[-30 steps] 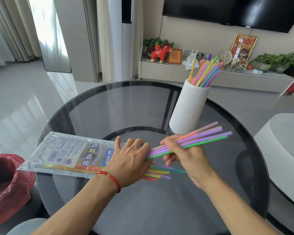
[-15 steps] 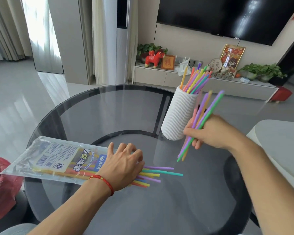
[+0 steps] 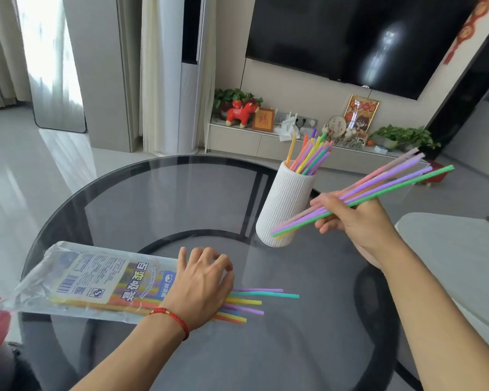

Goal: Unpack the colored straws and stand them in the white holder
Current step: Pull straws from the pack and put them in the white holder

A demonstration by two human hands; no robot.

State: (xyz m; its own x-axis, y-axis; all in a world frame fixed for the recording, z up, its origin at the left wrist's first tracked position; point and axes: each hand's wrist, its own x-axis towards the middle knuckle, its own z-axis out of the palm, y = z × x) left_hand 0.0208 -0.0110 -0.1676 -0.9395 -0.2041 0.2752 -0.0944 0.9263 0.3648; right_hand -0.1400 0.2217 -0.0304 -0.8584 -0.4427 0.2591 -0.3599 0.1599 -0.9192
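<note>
Head view: right hand (image 3: 359,221) grips a bundle of straws (image 3: 378,190) slanted in the air just right of the white holder (image 3: 283,204), which already has straws standing in it. Left hand (image 3: 201,283) presses, fingers bent, on the packet (image 3: 96,283) lying on the glass worktop (image 3: 153,204); loose straw ends (image 3: 251,301) stick out beside it.

Hidden under the left hand (image 3: 202,286): the open end of the packet (image 3: 91,283) and the middles of the loose straws (image 3: 246,301) beyond its fingers (image 3: 223,266); concealed inside the curled fingers of the right hand (image 3: 350,218): part of the held straws (image 3: 393,184); motion-blurred at their far tips; packet print too small to read.
</note>
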